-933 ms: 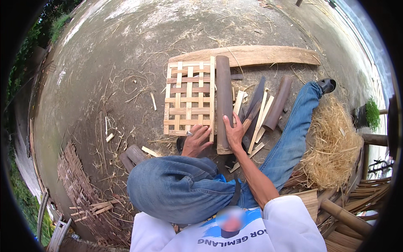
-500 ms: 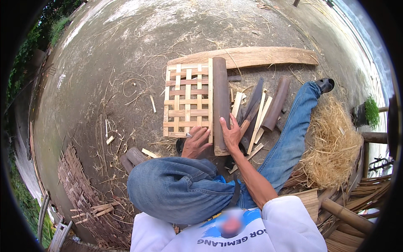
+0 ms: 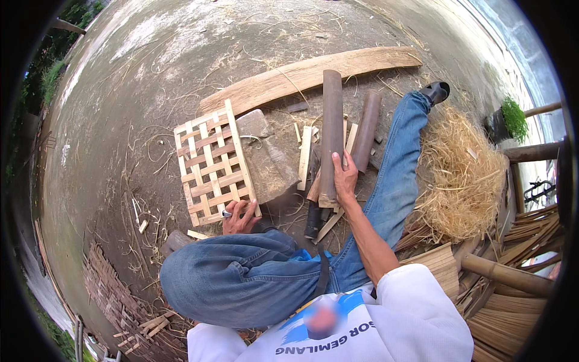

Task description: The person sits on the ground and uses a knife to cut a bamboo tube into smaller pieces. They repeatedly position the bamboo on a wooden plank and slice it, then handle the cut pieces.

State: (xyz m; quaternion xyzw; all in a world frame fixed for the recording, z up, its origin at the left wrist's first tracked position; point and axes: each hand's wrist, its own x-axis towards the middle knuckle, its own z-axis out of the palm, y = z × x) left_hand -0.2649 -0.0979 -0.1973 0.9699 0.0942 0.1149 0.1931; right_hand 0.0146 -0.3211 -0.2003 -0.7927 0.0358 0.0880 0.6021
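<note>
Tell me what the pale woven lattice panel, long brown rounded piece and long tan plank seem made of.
Pale woven lattice panel: likely split bamboo, unvarnished; flat strips in cream and light brown.
Long brown rounded piece: probably bamboo, smooth-looking; curved brown face, pale end.
Long tan plank: raw wood or bamboo; lengthwise grain, no visible coating.

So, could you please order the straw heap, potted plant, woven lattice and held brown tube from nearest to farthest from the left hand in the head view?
1. Woven lattice: touching the left hand.
2. Brown tube: in the right hand.
3. Straw heap: farther right.
4. Potted plant: far upper right.
</note>
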